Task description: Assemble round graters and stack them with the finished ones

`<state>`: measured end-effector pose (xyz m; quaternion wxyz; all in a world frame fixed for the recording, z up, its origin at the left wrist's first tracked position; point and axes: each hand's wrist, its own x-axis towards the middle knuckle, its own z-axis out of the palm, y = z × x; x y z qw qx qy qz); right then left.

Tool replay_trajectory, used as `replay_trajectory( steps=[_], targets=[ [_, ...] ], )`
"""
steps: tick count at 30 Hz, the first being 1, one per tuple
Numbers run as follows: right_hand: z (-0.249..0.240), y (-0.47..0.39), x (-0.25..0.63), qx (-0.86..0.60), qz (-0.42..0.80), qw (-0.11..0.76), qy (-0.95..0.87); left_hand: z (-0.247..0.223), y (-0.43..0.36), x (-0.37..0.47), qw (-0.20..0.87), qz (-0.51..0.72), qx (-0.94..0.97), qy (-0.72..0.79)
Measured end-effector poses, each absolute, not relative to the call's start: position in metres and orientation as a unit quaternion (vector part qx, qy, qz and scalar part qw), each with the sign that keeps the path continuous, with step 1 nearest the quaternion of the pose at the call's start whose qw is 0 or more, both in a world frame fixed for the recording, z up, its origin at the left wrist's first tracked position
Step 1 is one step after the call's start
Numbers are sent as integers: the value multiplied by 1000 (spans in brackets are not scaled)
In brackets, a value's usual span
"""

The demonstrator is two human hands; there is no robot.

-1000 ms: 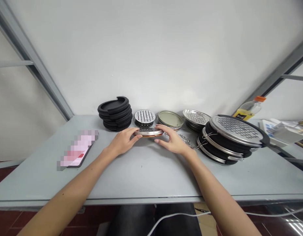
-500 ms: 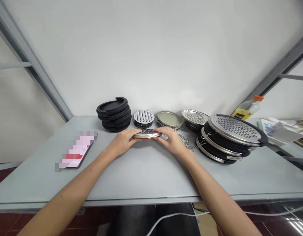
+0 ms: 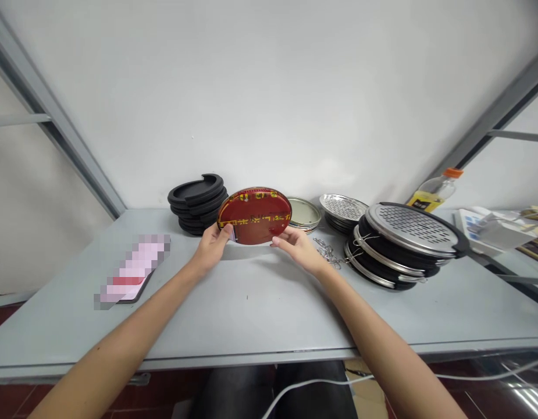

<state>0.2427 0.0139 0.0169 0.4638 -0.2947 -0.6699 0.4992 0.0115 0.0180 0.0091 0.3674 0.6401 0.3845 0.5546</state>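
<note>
Tilted up on edge above the table, a round red metal lid (image 3: 257, 224) with yellow lettering and a glossy face is turned towards me. My left hand (image 3: 213, 244) grips its lower left rim, thumb on the red face and fingers behind. On the lower right rim, my right hand (image 3: 297, 245) pinches it the same way. The lid hides whatever is behind it. Just to its right, partly covered, lies a stack of pale greenish round lids (image 3: 307, 214). A small heap of wire clips (image 3: 327, 253) rests beside my right hand.
Black ring-shaped holders (image 3: 196, 201) are stacked at the back left. Perforated grater discs (image 3: 342, 208) and a taller stack of assembled black graters (image 3: 410, 233) stand on the right, near a bottle (image 3: 438, 189). A phone (image 3: 135, 270) lies at left on the grey table (image 3: 260, 320).
Both hands have tipped the lid from nearly flat to upright. Its red face now shows instead of the perforated metal disc seen on top before.
</note>
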Motion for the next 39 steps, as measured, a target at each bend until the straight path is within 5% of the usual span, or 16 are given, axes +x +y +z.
replay_trajectory(
  steps=[8, 15, 21, 29, 39],
  targets=[
    [16, 14, 246, -327, 420, 512, -674, 22, 12, 14, 345, 513, 681, 393],
    [17, 7, 256, -294, 56, 470, -830, 30, 0, 5, -23, 494, 799, 342],
    [10, 11, 255, -298, -58, 455, -837, 32, -6, 11, -96, 479, 833, 261],
    [9, 10, 251, -315, -71, 490, -810, 30, -4, 10, -118, 455, 845, 257],
    [5, 16, 252, -380, 106, 470, -789, 28, -6, 11, 17, 511, 814, 274]
  ],
)
